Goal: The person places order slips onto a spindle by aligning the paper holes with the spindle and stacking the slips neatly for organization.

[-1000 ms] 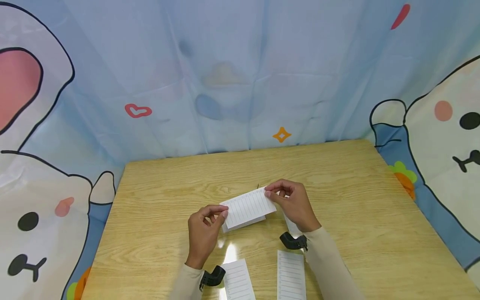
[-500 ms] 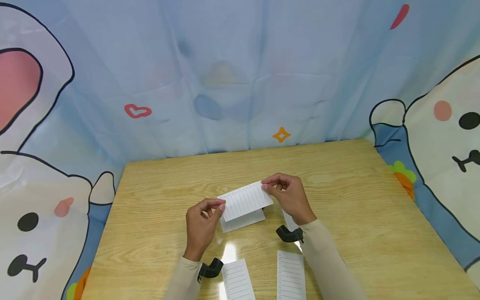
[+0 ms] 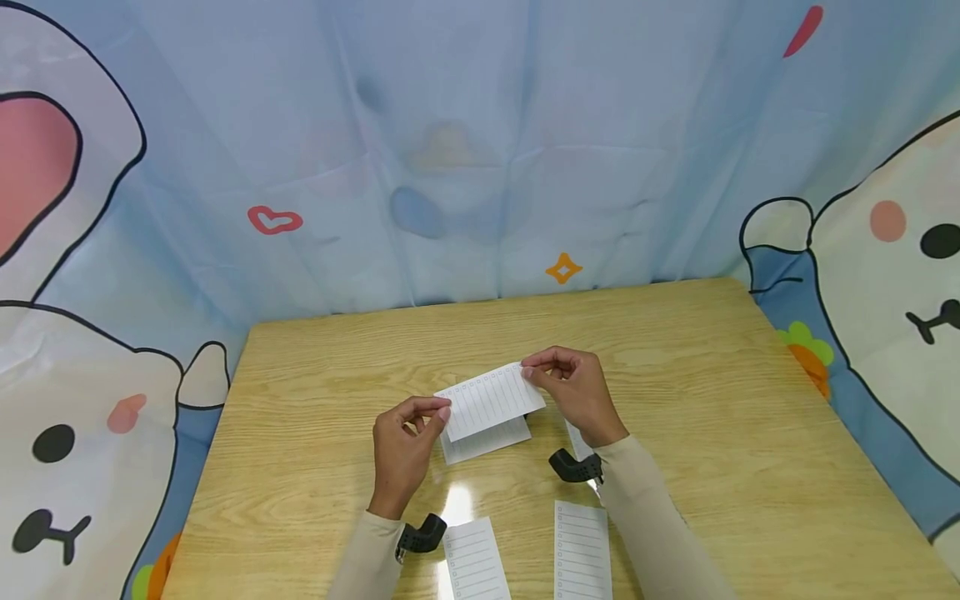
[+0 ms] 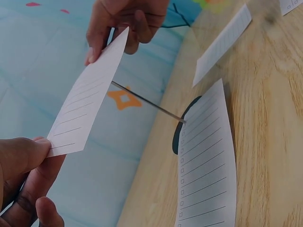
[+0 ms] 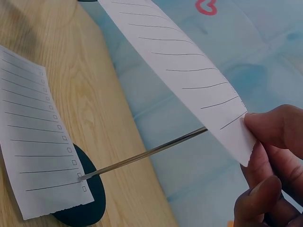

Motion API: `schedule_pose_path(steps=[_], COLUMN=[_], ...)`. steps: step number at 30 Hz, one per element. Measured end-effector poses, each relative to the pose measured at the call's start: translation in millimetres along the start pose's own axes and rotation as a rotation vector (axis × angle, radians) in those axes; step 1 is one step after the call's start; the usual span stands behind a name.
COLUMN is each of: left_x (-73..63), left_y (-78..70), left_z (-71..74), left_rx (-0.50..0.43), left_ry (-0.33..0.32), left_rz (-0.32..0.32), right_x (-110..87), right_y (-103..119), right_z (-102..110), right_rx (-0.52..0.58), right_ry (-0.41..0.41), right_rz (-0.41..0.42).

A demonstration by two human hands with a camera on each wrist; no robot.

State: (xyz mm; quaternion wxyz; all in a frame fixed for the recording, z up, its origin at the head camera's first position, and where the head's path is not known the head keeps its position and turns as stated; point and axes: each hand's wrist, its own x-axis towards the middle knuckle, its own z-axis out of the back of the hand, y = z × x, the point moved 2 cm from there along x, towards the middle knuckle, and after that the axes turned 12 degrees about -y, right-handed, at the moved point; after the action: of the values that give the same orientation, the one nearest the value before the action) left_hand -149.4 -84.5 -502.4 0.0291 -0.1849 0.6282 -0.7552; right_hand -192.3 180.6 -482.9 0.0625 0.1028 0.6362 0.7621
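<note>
My left hand (image 3: 405,458) pinches the left end of a white lined checklist slip (image 3: 491,404) between thumb and finger. At the opposite end, my right hand (image 3: 581,396) pinches the same slip, which is raised over the table. Below it, a second lined slip (image 5: 42,142) lies pierced near one edge by the thin metal rod (image 5: 147,153) of a paper spike. The spike's dark rounded base (image 5: 97,198) shows beside that slip in the right wrist view. The rod's upper end is hidden behind the held slip; whether it touches the paper I cannot tell.
Two more lined slips lie near the front of the wooden table (image 3: 300,467), one at left (image 3: 476,558) and another slip at right (image 3: 583,550). A further slip (image 3: 577,440) is partly covered by the right wrist. A patterned blue curtain (image 3: 465,167) hangs behind.
Both hands have shifted slightly upward in the head view with the held slip, uncovering more of the lower slip. Over the last half second they have hardly moved.
</note>
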Motion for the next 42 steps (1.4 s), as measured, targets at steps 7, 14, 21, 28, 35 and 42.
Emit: schedule_pose_path(steps=[7, 14, 21, 28, 35, 42], left_x=[4.1, 6.0, 6.5, 6.5, 6.5, 3.3], left_y=[-2.8, -3.9, -2.1, 2.5, 8.6, 14.2], left_z=[-1.5, -1.4, -2.1, -2.5, -3.8, -1.4], left_rx=[-0.007, -0.007, 0.001, 0.000, 0.026, 0.077], left_ry=[0.002, 0.002, -0.003, -0.009, -0.013, 0.001], left_rz=[-0.017, -0.014, -0.008, 0.011, 0.017, 0.034], right_x=[-0.8, 0.0, 0.4, 0.4, -0.2, -3.5], right_y=[1.5, 0.6, -1.0, -1.0, -8.4, -22.2], right_z=[1.5, 1.3, 0.7, -1.3, -2.1, -4.3], right_rx=[0.007, 0.018, 0.024, 0.025, 0.009, 0.009], right_ry=[-0.028, -0.024, -0.019, -0.015, -0.009, 0.010], right_rz=[-0.008, -0.021, -0.036, -0.041, -0.051, -0.074])
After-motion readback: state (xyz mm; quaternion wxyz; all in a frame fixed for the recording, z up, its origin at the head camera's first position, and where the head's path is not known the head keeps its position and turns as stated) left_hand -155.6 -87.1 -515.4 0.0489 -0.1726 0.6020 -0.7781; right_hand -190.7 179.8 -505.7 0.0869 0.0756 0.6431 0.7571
